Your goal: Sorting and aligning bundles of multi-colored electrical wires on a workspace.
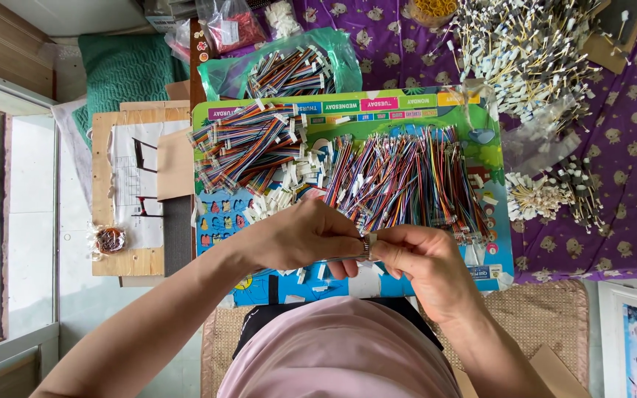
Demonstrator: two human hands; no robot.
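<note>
Both hands meet near the board's near edge: left hand (300, 237) and right hand (414, 258) pinch a small wire connector piece (366, 245); fitting step appears underway, next move needs fine alignment

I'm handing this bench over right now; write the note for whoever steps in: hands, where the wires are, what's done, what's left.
Left hand and right hand meet over the colourful board, pinching a small wire-end piece; too small to tell more.
Loose multicoloured wires lie spread mid-board; bundled ribbon wires lie at its left; white connectors sit between them.
More bundles are in the green bag; white-tipped sticks are piled on the purple cloth.
Done or left: counts cannot be judged; the loose pile is large.
</note>
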